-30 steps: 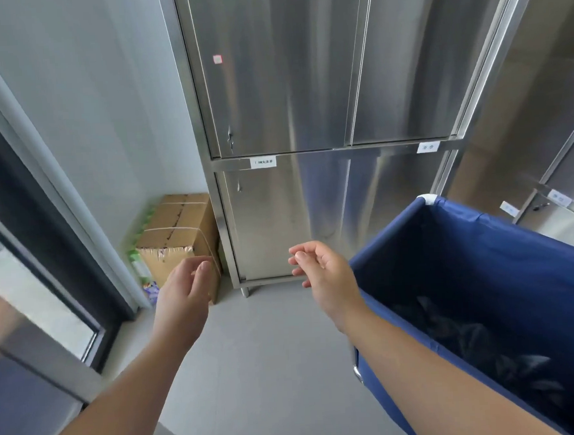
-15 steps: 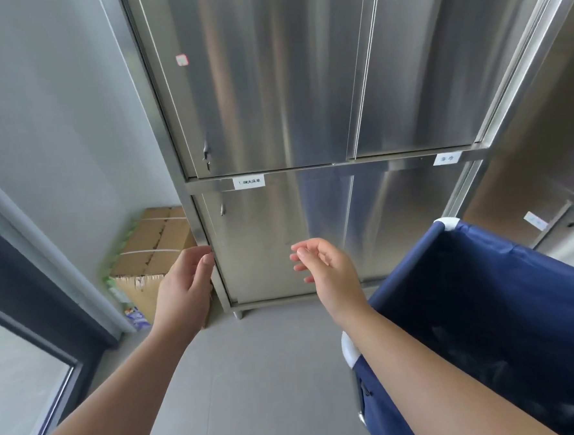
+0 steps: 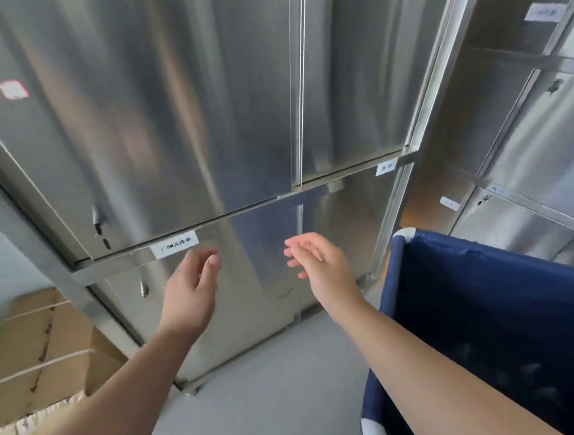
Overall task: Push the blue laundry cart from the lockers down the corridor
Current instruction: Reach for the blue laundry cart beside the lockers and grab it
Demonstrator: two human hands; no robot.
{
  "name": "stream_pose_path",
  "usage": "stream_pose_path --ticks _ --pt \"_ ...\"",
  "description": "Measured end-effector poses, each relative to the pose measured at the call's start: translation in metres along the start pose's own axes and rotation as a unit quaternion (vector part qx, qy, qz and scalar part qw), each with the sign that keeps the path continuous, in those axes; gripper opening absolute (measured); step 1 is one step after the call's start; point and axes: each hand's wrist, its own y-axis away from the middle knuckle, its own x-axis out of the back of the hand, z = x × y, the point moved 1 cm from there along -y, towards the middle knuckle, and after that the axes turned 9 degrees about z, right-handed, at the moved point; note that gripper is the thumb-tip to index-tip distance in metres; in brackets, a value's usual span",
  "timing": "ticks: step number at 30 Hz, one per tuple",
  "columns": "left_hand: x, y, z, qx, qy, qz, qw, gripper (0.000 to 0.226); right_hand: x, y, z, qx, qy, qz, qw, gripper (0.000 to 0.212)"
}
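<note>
My left hand and right hand raised before steel lockers, fingers loosely spread, empty. Blue laundry cart just right, untouched.

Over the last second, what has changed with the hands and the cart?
The view has tilted up and closed in on the steel lockers, so the cardboard boxes slid to the lower left. Both hands have stayed raised and open: left hand, right hand. Neither has taken a grip on anything. The blue laundry cart remains untouched at the right.
</note>
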Motion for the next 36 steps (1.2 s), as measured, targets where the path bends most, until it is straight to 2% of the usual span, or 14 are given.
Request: stream_pose_path --ticks 6,14,18,23,25,29,36 --pt "-0.051 -0.092 0.022 -0.059 0.023 -0.136 0.989 0.038 -0.011 -0.045 -0.001 -0.018 0.006 0.124 0.992 0.015" --pt "-0.149 -0.124 0.046 -0.106 0.053 -0.294 0.949 0.045 0.027 -0.067 0.015 -0.054 0.014 0.268 0.962 0.015" --pt "-0.204 -0.124 0.059 -0.140 0.056 -0.348 0.925 0.045 0.055 -0.081 0.032 -0.079 -0.007 0.337 0.938 0.014" --pt "-0.274 -0.125 0.079 -0.186 0.049 -0.397 0.898 0.034 0.100 -0.107 0.047 -0.100 -0.030 0.377 0.920 0.011" --pt "-0.302 -0.124 0.089 -0.196 0.044 -0.416 0.887 0.028 0.119 -0.112 0.049 -0.086 -0.015 0.401 0.912 0.009" --pt "-0.352 -0.114 0.105 -0.215 0.039 -0.459 0.861 0.022 0.159 -0.116 0.052 -0.089 0.009 0.446 0.891 0.018" --pt "-0.424 -0.078 0.133 -0.285 0.036 -0.533 0.796 0.024 0.203 -0.099 0.067 -0.124 0.050 0.510 0.850 0.018"
